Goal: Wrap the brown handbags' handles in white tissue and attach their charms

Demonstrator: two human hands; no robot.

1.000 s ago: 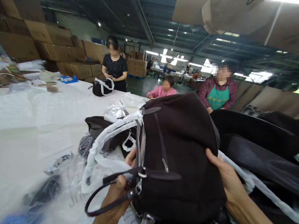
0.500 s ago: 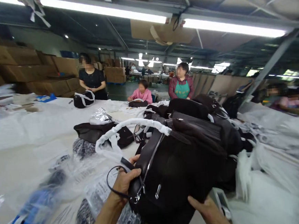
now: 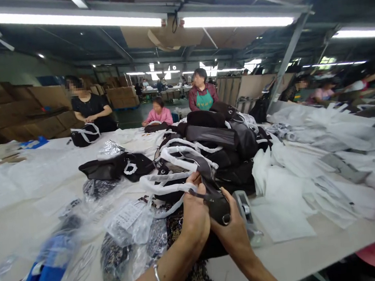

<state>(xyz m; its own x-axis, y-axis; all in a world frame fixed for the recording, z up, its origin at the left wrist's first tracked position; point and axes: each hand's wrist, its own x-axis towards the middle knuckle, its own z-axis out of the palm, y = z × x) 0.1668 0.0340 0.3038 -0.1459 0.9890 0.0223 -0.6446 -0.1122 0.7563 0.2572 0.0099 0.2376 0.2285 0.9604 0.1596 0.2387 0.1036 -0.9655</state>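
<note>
Both hands are on a black handbag (image 3: 218, 208), which is turned so that its narrow end with a metal ring faces me. My left hand (image 3: 195, 215) is closed on the bag's upper edge by a dark strap. Its fingertips are partly hidden. The fingers of my right hand (image 3: 231, 230) wrap the end of the bag, with the thumb near the ring. White-wrapped handles (image 3: 165, 185) extend left from the bag area. Under my wrists lies a dark patterned material (image 3: 177, 232). Just beyond is a heap of black bags (image 3: 213, 138).
A grey tape dispenser (image 3: 243, 205) stands right of my hand, beside white sheets (image 3: 283, 198). On the left lie plastic-wrapped bundles (image 3: 114, 259) and a blue tool-like object (image 3: 42, 277). Co-workers sit and stand across the table (image 3: 268, 259).
The bag has turned from showing its wide, zipped front to end-on. My right hand has come up to its end, close to my left. The view has swung right.
</note>
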